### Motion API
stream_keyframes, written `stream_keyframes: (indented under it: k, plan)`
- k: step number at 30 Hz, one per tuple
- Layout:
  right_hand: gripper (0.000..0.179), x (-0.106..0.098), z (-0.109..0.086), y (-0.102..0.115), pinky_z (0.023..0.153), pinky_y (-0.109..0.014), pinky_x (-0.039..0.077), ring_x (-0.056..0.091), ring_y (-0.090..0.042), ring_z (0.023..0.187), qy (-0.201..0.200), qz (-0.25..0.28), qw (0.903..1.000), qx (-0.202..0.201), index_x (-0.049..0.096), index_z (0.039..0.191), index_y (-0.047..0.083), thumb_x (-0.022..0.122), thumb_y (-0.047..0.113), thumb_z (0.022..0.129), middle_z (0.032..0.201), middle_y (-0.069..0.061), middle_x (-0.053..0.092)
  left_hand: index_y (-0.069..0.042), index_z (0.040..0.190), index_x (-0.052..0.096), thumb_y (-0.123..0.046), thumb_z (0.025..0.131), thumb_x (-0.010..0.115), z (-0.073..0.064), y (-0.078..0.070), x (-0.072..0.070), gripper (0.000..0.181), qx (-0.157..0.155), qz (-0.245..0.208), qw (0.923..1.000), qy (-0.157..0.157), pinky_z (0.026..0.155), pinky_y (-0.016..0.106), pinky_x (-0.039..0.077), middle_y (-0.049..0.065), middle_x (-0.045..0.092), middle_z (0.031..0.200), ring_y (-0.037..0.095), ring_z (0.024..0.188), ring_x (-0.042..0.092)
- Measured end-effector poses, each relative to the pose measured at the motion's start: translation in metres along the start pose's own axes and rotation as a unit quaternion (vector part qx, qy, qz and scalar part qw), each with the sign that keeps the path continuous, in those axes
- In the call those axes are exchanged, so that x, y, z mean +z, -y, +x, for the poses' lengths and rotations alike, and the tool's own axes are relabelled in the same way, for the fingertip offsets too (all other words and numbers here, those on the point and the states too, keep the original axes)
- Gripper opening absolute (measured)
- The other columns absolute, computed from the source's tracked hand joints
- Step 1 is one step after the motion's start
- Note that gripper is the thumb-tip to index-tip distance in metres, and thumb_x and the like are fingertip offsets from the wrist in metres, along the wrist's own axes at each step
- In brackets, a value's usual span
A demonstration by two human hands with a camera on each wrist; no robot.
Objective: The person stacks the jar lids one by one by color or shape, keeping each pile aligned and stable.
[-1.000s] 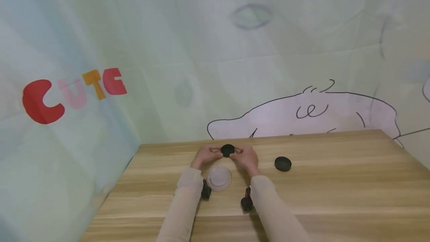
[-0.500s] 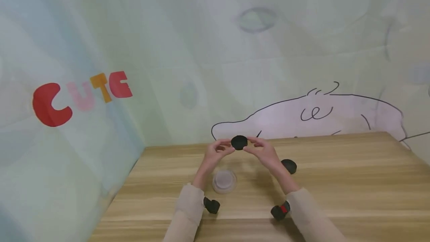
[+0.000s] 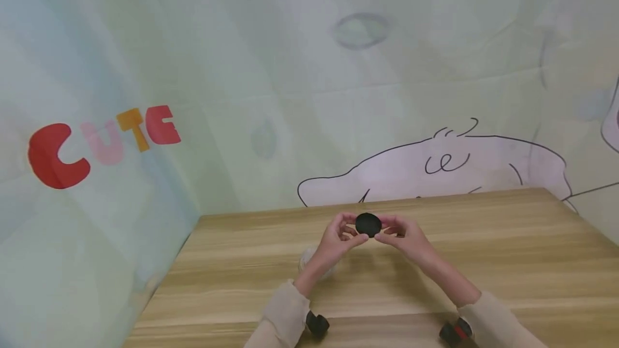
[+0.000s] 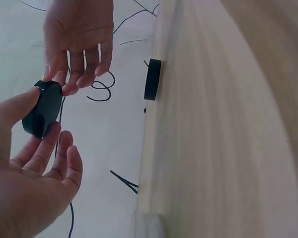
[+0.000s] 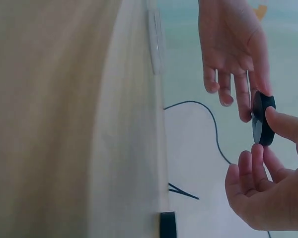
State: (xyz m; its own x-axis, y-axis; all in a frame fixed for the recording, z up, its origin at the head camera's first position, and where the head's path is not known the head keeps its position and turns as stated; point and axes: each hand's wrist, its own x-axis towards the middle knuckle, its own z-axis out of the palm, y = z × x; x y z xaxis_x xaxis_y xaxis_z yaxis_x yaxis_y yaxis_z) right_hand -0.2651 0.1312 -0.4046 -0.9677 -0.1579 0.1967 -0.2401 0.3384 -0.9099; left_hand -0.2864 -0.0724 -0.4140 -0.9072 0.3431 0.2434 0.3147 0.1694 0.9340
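Observation:
A round black lid-like disc is held up above the table between both hands. My left hand pinches its left edge with thumb and fingertips, and my right hand pinches the right edge the same way. Seen from the left wrist, the disc stands tilted, clear of the tabletop. A clear round dish lies on the table, partly covered by the left forearm. The second black disc rests on the table in the left wrist view; the right hand and arm hide it in the head view.
The wooden table ends at a printed cloth backdrop behind and to the left. A black wrist device sits at the left cuff, another black and red device at the right cuff.
Both hands have lifted the black disc off the table, then brought it nearer and to the right. The left forearm now covers part of the clear dish; the second disc has become hidden.

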Motion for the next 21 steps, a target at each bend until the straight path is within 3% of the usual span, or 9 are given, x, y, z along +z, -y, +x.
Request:
stream_keyframes:
  k: [8,14,21]
  plan:
    - [0.043,-0.005,-0.005,-0.013,0.079,-0.022,0.048,0.060,-0.014,0.092,0.026,0.003,0.9997,0.002,0.060,0.122,-0.005,0.073,0.014,0.086,0.116,-0.022,0.066,0.001,0.113,0.051,-0.007,0.084,0.075,-0.007,0.005,0.015,0.038,-0.030,-0.004,0.9995,-0.001,0.069,0.021,0.045,0.020,0.059,0.115,0.012,0.083,0.054]
    - [0.044,-0.014,-0.008,-0.025,0.076,-0.020,0.047,0.059,-0.012,0.086,0.074,0.005,0.9972,0.004,0.059,0.122,-0.007,0.074,0.012,0.085,0.111,-0.021,0.067,-0.002,0.107,0.050,-0.007,0.080,0.078,-0.011,0.011,0.027,0.039,-0.074,-0.002,0.9972,0.008,0.061,0.021,0.045,0.011,0.056,0.108,0.012,0.081,0.054]
    - [0.050,-0.017,-0.007,-0.039,0.075,-0.020,0.049,0.059,-0.015,0.090,0.111,0.003,0.9937,0.015,0.056,0.122,-0.011,0.075,0.014,0.084,0.113,-0.022,0.064,-0.003,0.104,0.050,-0.006,0.078,0.079,-0.012,0.021,0.034,0.039,-0.066,0.034,0.9972,0.011,0.063,0.019,0.042,0.008,0.056,0.097,0.011,0.075,0.054]
